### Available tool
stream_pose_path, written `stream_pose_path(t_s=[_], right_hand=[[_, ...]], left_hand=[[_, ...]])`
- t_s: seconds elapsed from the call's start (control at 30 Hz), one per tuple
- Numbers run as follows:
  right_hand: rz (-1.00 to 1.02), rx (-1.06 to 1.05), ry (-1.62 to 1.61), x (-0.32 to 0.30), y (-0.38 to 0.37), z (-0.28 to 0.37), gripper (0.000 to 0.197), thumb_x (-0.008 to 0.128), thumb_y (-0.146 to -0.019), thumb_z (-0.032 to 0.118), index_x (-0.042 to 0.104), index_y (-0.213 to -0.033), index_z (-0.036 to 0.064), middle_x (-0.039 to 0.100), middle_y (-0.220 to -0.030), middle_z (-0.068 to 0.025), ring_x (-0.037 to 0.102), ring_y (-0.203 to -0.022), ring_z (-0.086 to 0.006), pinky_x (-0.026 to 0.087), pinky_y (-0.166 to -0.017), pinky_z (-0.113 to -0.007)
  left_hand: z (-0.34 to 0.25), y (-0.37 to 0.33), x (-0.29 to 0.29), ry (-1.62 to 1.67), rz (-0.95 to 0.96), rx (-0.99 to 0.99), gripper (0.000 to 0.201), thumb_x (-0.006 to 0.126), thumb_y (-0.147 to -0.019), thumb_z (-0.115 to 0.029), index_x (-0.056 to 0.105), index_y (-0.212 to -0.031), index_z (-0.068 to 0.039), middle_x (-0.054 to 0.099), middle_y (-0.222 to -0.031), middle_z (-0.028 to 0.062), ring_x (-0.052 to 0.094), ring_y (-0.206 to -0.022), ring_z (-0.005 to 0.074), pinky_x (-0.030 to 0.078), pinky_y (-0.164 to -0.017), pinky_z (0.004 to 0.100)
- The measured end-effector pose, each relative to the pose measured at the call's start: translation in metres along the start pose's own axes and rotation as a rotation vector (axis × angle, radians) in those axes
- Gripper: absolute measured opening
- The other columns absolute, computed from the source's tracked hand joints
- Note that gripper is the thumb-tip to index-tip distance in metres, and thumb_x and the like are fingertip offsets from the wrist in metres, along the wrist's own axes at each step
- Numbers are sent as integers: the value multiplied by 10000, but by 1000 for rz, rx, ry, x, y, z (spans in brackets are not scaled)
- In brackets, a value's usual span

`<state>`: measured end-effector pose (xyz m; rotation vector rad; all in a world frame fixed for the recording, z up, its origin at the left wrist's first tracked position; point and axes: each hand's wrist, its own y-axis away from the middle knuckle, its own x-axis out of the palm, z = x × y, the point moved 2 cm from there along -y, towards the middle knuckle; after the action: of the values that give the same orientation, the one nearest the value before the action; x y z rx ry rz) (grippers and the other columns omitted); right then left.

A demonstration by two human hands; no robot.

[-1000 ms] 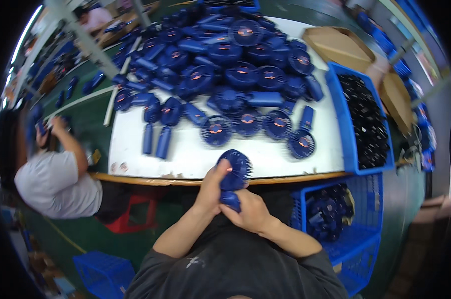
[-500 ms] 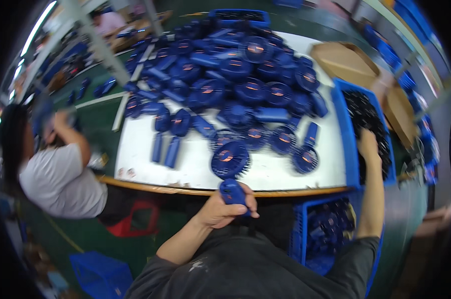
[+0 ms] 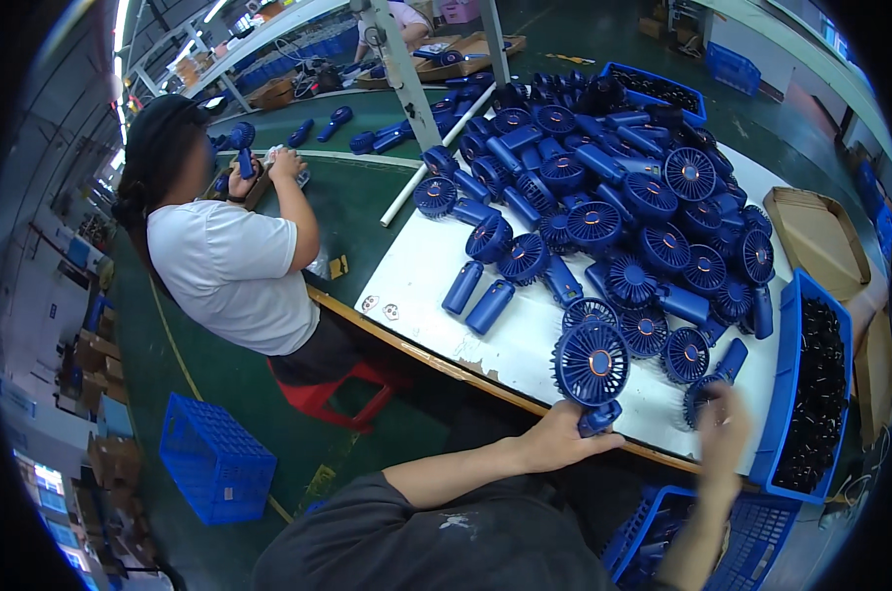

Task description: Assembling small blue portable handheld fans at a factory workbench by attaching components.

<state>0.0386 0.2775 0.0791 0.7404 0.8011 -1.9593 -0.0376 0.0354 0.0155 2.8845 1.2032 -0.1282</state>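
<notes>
My left hand (image 3: 556, 439) is wrapped round the handle of a dark blue handheld fan (image 3: 591, 362). The fan's round grille points up, just over the table's near edge. My right hand (image 3: 724, 422) is smeared by motion to the right of it, so its fingers and anything in them cannot be made out. Partly behind that hand lies another blue fan (image 3: 730, 361). A big heap of similar fans (image 3: 653, 197) covers the white table (image 3: 421, 313), some with grilles up, others on their sides.
Right of the heap stands a blue bin (image 3: 787, 379) full of small black parts (image 3: 818, 384). Below the table edge is a blue crate (image 3: 761, 537) with fans. Cardboard trays (image 3: 815, 236) lie beyond. A co-worker (image 3: 224, 246) sits at left; an upturned-looking blue crate (image 3: 214, 458) is on the floor.
My right hand has come out of the bin of black parts and moved left toward the held fan. The view has swung left. My left hand still grips the fan.
</notes>
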Motion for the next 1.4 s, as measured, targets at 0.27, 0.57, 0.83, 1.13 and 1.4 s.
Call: stream_pose_path(t_s=[0.27,0.57,0.83,1.13,1.4], right_hand=[[507,325,-943,72,64,43,215,703,-894,76,667,-1047,-70,708,-891,-79,647,-765,-110,520,-700,-251],[240,-594,-396,45,14,91,300,749,-803,43,682,-1095,17,644,-980,-158,636,-860,-326,532,-728,-385],[193,-571,-410,50,7,86,358,745,-782,33,667,-1132,30,622,-990,-139,626,-864,-295,532,-726,-376],[186,-477,-134,65,35,97,521,772,-750,150,618,-1235,37,562,-1115,-158,554,-1010,-337,461,-878,-444],[171,316,-893,86,97,51,493,714,-793,126,558,-1236,-23,629,-987,-62,615,-917,-179,495,-790,-318]], left_hand=[[7,18,-13,-126,-101,123,292,668,-877,-53,598,-1157,-9,648,-1017,77,625,-994,180,502,-872,346],[-12,18,-18,673,196,-335,310,716,-908,-152,579,-1146,-8,623,-913,65,648,-757,131,584,-493,255],[-5,16,-11,718,306,-240,418,747,-900,-312,557,-1137,-25,607,-912,70,646,-805,152,589,-532,268],[-2,12,5,898,-125,-331,512,348,-1065,-420,518,-1325,-12,618,-1195,119,606,-1100,201,505,-941,363],[-65,-15,11,-697,80,440,1115,662,-867,-533,62,-1498,163,145,-1539,411,194,-1440,541,188,-1189,550]])
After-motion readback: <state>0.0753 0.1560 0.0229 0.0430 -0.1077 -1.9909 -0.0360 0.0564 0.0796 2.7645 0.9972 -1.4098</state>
